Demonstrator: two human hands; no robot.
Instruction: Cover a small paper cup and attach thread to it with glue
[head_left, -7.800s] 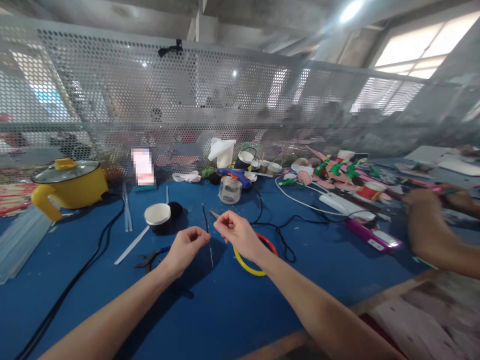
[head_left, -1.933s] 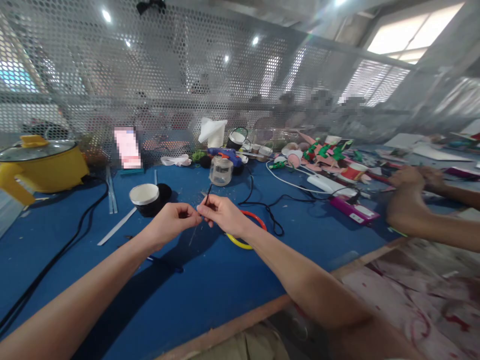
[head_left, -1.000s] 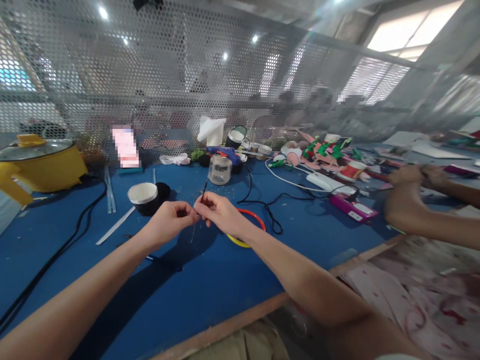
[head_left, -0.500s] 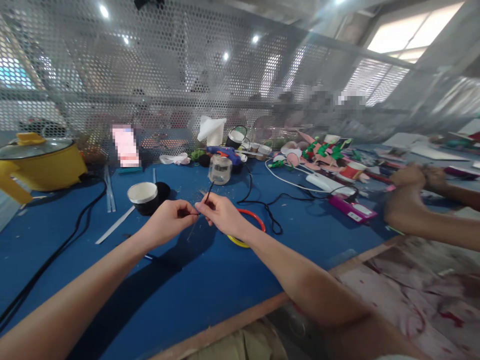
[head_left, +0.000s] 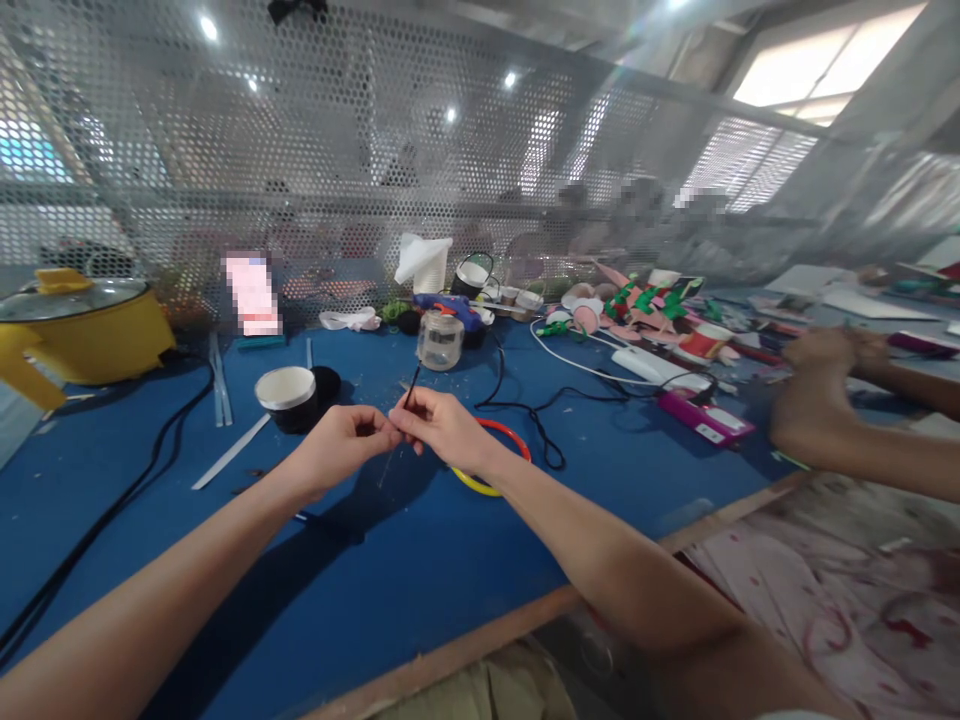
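Note:
Both my hands meet above the blue table (head_left: 450,580), with fingertips pinched close together. A thin dark strand (head_left: 412,383) sticks up out of my right hand (head_left: 441,428), which grips it between thumb and fingers. My left hand (head_left: 346,445) pinches at the strand's lower part, where the fingers hide it. A very fine thread-like end (head_left: 387,468) hangs below the fingertips; its material is too small to tell. Beneath my right wrist lies a red and yellow ring (head_left: 475,486), partly covered. Left of my hands stands a black cup with a white rim (head_left: 287,400), beside a black round piece (head_left: 327,384).
A clear jar (head_left: 440,342) and a blue glue gun (head_left: 459,310) sit ahead. Yellow electric pot (head_left: 90,335), clear sticks (head_left: 222,385) and white strip (head_left: 232,455) lie left. Right are cables, a magenta power block (head_left: 705,415), craft pieces (head_left: 645,310) and another person's hands (head_left: 817,352).
The dark strand's upper end has shifted slightly left and stands a little steeper. My left fingertips have moved slightly right, against the right ones. The surroundings look unchanged.

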